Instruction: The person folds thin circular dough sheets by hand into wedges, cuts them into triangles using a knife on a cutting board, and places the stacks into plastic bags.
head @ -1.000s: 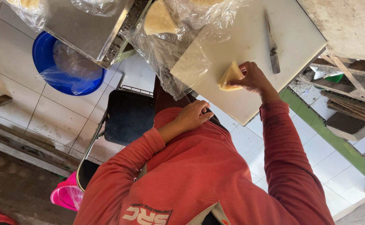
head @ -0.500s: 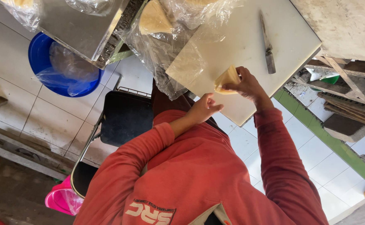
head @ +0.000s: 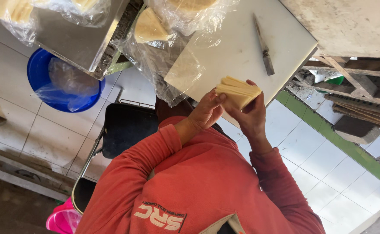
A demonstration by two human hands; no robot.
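Stack of pale yellow sheets (head: 238, 92) gripped in right hand (head: 251, 113) over white cutting board (head: 242, 47); left hand (head: 205, 112) closed on near edge, possibly squaring; knife (head: 263, 47) beyond

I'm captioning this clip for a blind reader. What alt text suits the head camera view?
Both hands, left hand and right hand, hold a stack of pale yellow slices over a white cutting board where a knife lies; a blue bucket sits on the tiled floor.
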